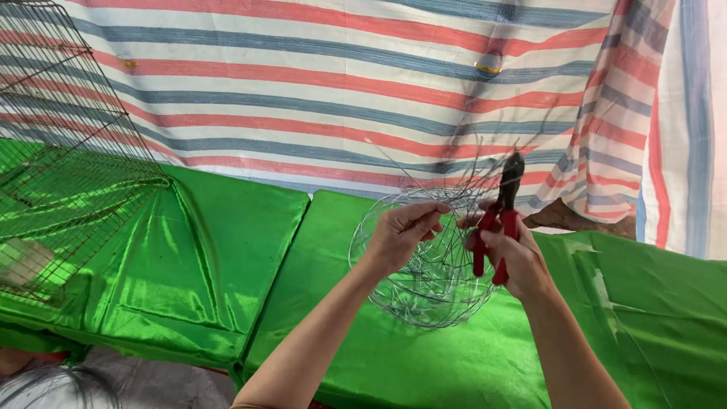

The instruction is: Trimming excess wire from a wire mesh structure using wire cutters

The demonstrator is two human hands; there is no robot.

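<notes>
Forearms: both bare arms come up from the lower edge of the view, closest to the camera, and meet over the green cloth.
Left hand (pixel 400 233): its grip is closed; the fingertips pinch thin wires at the top rim of the wire basket (pixel 428 261), on the left side of the rim.
Right hand (pixel 509 257): its grip is wrapped around the red handles of the pliers (pixel 501 220) and holds them tight.
Pliers: they stand almost upright, the dark nose pointing up and a little to the right, the handles down in the palm. I cannot tell if the nose is biting a wire or not.
Wire basket: round, made of shiny thin wire, held in the air between the two hands, just above the bench (pixel 318 318). Loose wire ends stick up from its rim beside the nose of the pliers.
Key relation: the basket lies left of and below the pliers; the left hand is the nearer one, already touching it, while the tool stands at the right edge of the rim.
Bench: covered with shiny green cloth.
Wire cage (pixel 60 151): a square cage of dark mesh stands far to the left, well apart from the hands.
Background: striped sheet (pixel 341 83) in red, blue and white hangs behind.
</notes>
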